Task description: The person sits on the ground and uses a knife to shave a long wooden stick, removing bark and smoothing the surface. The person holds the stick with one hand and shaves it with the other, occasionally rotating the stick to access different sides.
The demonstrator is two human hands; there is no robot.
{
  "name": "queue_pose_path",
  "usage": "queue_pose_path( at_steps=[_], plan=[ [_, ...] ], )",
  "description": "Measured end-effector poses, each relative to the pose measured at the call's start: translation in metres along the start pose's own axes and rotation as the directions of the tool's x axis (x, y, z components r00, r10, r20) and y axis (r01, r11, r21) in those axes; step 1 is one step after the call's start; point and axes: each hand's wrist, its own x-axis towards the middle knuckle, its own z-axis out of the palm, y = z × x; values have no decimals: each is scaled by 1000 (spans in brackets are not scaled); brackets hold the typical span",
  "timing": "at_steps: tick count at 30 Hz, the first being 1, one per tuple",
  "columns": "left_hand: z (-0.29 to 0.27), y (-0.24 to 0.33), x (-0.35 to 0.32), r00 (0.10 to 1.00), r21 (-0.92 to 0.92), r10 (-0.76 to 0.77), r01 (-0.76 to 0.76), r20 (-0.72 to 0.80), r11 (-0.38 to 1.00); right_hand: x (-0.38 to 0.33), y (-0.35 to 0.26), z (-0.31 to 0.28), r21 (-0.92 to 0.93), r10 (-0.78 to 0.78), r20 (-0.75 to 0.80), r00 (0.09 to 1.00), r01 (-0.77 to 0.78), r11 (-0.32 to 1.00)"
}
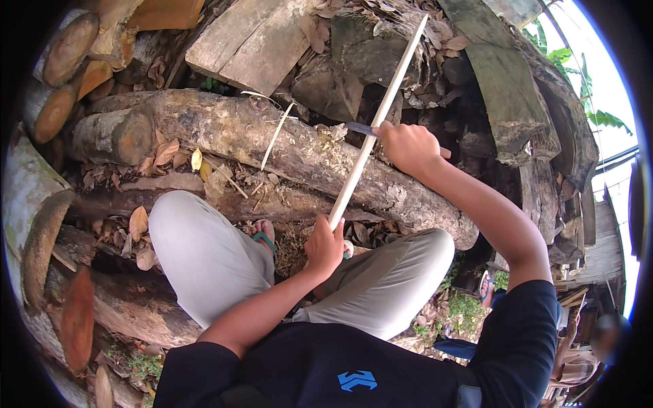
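Observation:
A long pale stick point(396, 83), whittled to a point at its far end, slants up and to the right in front of me. My left hand point(324, 246) is closed round its near end, between my knees. My right hand point(410, 148) grips a knife point(359, 128); its dark blade lies across the stick around mid-length, and the butt of a wooden handle shows beyond my fist. Curled shavings point(333, 133) sit by the blade. A thin pale strip of wood point(277, 136) rests on the log point(224, 126) beneath the stick.
Stacked round logs point(54, 113) rise at the left. Split timber blocks point(250, 42) and a weathered plank point(503, 88) lie beyond the log. Dry leaves point(139, 223) litter the ground. Another person point(578, 353) is at the lower right, partly blurred.

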Motion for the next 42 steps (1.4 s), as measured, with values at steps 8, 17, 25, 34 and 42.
queue_pose_path(
  at_steps=[8,17,25,34,42],
  plan=[
    [-6,1,0,998,-37,-37,39,49,999,-2,-2,1,0,46,-33,998,-46,999],
    [-2,-5,-7,997,-111,5,3,75,994,-14,15,32,40,-32,-129,991,37,998],
    [2,-12,-4,997,-82,76,-75,7,994,-32,10,58,77,-118,-209,971,137,988],
    [4,-10,-3,996,-46,86,-86,-8,995,-28,16,60,294,222,-320,921,-126,947],
    [1,-11,-3,997,-19,80,-80,-6,997,-12,27,65,400,359,-292,886,-228,888]
  ],
)
